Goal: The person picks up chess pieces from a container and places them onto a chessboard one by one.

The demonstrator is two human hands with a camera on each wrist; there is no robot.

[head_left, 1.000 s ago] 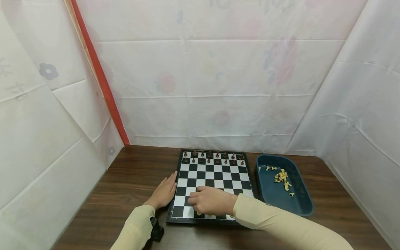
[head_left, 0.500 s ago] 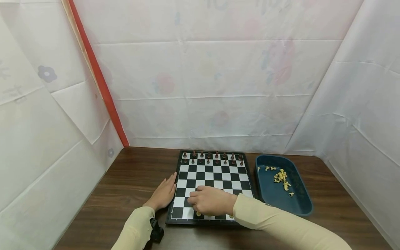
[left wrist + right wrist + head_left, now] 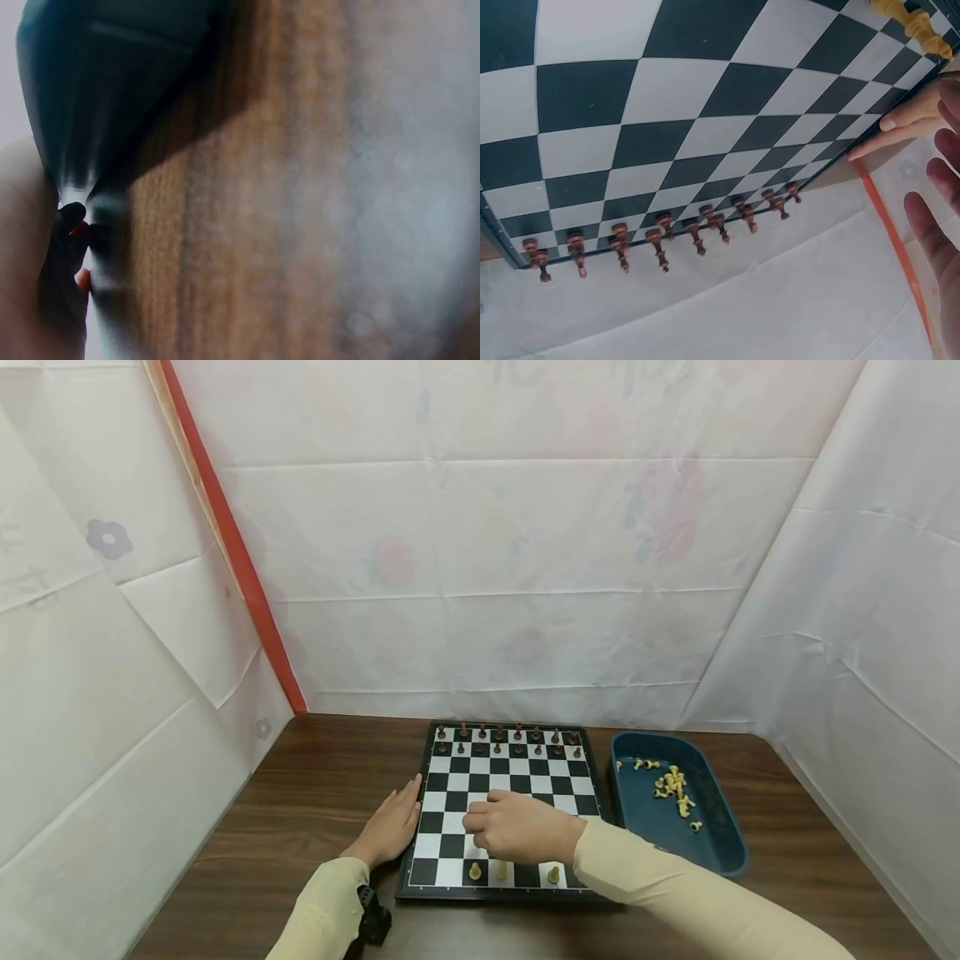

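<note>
A black-and-white chessboard (image 3: 480,781) lies on the table. Its far two rows hold dark red chess pieces (image 3: 497,748), seen also as a line of red pieces (image 3: 656,247) in the right wrist view. On the nearest row stand three cream pieces: one chess piece (image 3: 475,871) to the left, another chess piece (image 3: 502,870) beside it and a third chess piece (image 3: 553,875) further right. My left hand (image 3: 390,827) rests flat against the board's left edge. Over the near half of the board hovers my right hand (image 3: 525,827), its loosely bent fingers (image 3: 930,232) holding nothing.
Right of the board is a blue tray (image 3: 731,852) with several loose cream pieces (image 3: 673,785) lying in it. The brown wooden table (image 3: 300,802) extends around both. White sheeting (image 3: 480,635) hangs behind and at both sides.
My right hand has let go of a cream chess piece on the nearest row and drawn up and slightly right, uncovering the pieces there. The left hand stays in place.
</note>
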